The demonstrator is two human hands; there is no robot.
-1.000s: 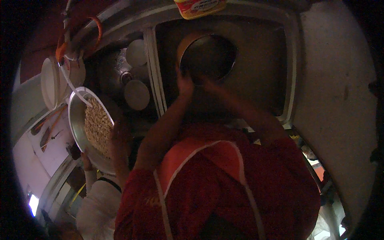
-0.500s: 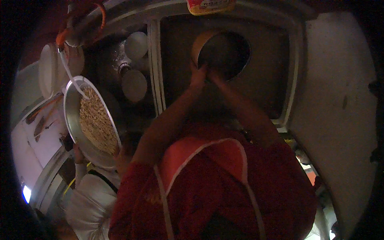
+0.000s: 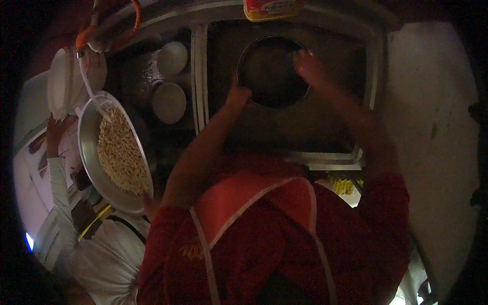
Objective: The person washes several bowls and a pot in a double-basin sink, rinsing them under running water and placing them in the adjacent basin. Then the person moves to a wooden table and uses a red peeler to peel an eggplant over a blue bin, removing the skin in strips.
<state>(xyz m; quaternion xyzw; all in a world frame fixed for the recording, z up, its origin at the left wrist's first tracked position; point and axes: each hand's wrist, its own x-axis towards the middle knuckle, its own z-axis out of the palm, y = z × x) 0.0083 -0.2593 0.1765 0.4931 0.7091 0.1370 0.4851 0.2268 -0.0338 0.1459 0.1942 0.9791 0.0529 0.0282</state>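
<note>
A dark, round pot sits in the right basin of a double sink, its wide mouth turned up toward me. My left hand is closed on the pot's left rim. At the opposite side my right hand reaches over the rim to the inner wall, its fingers curled. Whatever those fingers hold, if anything, is too dark to make out. The pot's inside is mostly in shadow.
Two white bowls lie in the left basin. Left of it, a co-worker's hand supports a tilted metal bowl of pale, grain-like pieces under a hose. A red and yellow package stands on the far ledge.
The pot has turned from tilted to facing up. My hands have parted from its near rim, the left to its left side, the right to its right. A co-worker's hand has risen to the white container.
</note>
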